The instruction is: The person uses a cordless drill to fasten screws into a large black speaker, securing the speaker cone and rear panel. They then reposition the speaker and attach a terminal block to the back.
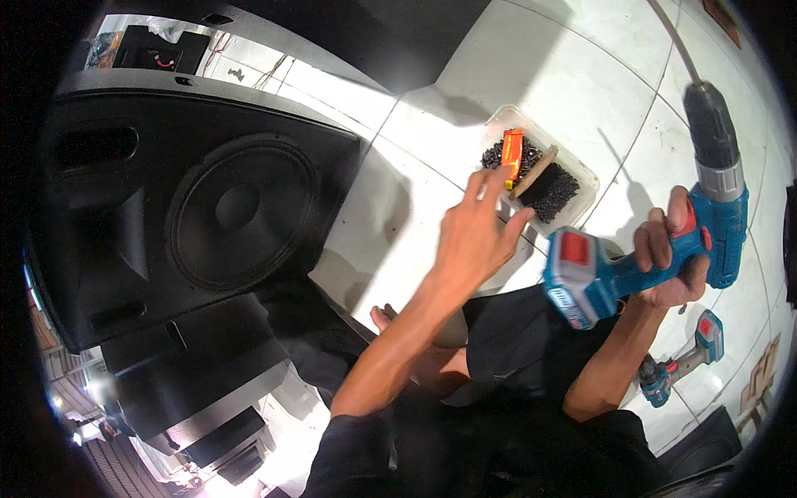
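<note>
Speaker cabinet (162, 212) sits left, blue drill (721, 236) is out right and clear tub (519, 117) ahead, with right hand (674, 286) fingers wrapped round the drill's handle and left hand (476, 236) kinda wide-fingered by an orange packet (512, 151).

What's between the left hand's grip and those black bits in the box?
An orange packet lies on some of the black bits, close to the grip of the left hand. A wooden strip separates them from the other pile. No lid shows on the box, and nothing visible covers that second pile.
</note>
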`<state>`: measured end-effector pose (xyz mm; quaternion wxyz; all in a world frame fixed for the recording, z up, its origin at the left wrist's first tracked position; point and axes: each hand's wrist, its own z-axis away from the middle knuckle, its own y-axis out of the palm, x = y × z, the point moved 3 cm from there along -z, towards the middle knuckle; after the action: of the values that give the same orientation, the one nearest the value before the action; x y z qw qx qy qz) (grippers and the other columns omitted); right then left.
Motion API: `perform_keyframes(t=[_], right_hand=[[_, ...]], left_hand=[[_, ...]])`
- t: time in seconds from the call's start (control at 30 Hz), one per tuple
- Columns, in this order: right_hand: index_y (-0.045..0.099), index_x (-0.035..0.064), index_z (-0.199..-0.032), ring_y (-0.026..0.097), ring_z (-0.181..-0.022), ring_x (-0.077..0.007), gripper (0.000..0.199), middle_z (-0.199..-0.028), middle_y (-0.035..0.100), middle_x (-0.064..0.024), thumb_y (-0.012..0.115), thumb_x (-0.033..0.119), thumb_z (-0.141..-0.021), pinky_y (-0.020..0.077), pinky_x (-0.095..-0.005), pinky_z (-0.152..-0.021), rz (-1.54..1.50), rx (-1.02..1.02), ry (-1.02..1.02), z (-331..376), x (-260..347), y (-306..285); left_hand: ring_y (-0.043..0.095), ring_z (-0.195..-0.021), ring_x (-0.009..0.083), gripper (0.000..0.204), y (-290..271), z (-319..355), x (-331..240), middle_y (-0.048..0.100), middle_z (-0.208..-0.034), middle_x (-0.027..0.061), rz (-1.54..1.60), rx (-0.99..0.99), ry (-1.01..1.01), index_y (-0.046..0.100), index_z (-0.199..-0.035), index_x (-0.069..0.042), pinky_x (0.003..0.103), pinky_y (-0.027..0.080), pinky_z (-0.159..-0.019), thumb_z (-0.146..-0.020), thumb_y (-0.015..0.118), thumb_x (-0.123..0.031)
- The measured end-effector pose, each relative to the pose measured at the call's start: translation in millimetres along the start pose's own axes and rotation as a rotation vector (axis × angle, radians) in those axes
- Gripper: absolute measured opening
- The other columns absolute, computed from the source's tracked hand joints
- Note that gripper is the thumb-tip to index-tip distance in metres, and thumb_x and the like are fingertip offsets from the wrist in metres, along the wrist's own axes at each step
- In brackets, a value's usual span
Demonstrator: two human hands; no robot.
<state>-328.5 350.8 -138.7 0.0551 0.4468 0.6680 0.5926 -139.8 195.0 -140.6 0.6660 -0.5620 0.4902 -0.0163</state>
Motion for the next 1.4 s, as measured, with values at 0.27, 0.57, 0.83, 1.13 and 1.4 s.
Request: perform_keyframes(t=[0.27, 0.57, 0.83, 1.13, 1.4], right_hand=[[0.031, -0.0059, -0.129, 0.054, -0.073, -0.0141, 0.048, -0.106, 0.048, -0.0125, 0.058, 0.017, -0.097, 0.0462, -0.0298, -0.059, -0.24, -0.053, -0.111, 6.3, 9.8, -32.8], [0.032, -0.004, -0.128, 0.057, -0.069, -0.0131, 0.053, -0.1, 0.051, -0.0122, 0.066, 0.015, -0.091, 0.0507, -0.0272, -0.056, -0.128, 0.008, -0.015, 2.7, -7.0, -20.3], [0.035, -0.0051, -0.125, 0.055, -0.066, -0.0144, 0.057, -0.1, 0.05, -0.0143, 0.071, 0.017, -0.088, 0.0504, -0.028, -0.054, -0.055, -0.027, 0.048, 8.7, -16.8, -26.7], [0.032, -0.0103, -0.129, 0.06, -0.063, -0.0174, 0.07, -0.097, 0.056, -0.0148, 0.076, 0.012, -0.079, 0.0504, -0.0317, -0.053, 0.05, 0.039, 0.241, 11.4, -50.5, -8.0], [0.045, -0.0028, -0.135, 0.063, -0.077, -0.0184, 0.081, -0.095, 0.064, -0.0079, 0.085, 0.017, -0.068, 0.0518, -0.0346, -0.07, 0.671, 0.094, 0.808, 38.6, -120.5, 37.0]], left_hand=[[0.065, -0.077, 0.0399, 0.017, 20.0, -69.6, 23.5, 0.063, -0.093, 0.0174, 0.007, 0.04, 0.136, 0.064, -0.096, -0.001, 0.046, 0.054, -0.07, -0.08, 0.071, -0.002], [0.071, -0.08, 0.0319, 0.007, 48.2, -57.4, 13.5, 0.071, -0.086, 0.015, -0.407, 0.264, 0.061, 0.073, -0.08, -0.005, 0.04, 0.056, -0.073, -0.076, 0.07, -0.01], [0.071, -0.076, 0.0313, 0.011, 58.8, -71.7, 2.3, 0.069, -0.076, 0.0174, -0.415, 0.222, 0.061, 0.071, -0.076, -0.004, 0.041, 0.056, -0.067, -0.077, 0.06, -0.001], [0.062, -0.095, 0.04, 0.026, 26.3, -49.3, 16.8, 0.059, -0.098, 0.0247, 0.022, 0.071, -0.028, 0.065, -0.103, 0.007, 0.043, 0.051, -0.083, -0.078, 0.057, 0.005], [0.06, -0.089, 0.0154, 0.024, -86.4, 14.5, 127.4, 0.06, -0.097, 0.0064, 1.269, -0.32, -0.733, 0.057, -0.12, 0.002, 0.026, 0.051, -0.084, -0.099, 0.054, -0.011]])
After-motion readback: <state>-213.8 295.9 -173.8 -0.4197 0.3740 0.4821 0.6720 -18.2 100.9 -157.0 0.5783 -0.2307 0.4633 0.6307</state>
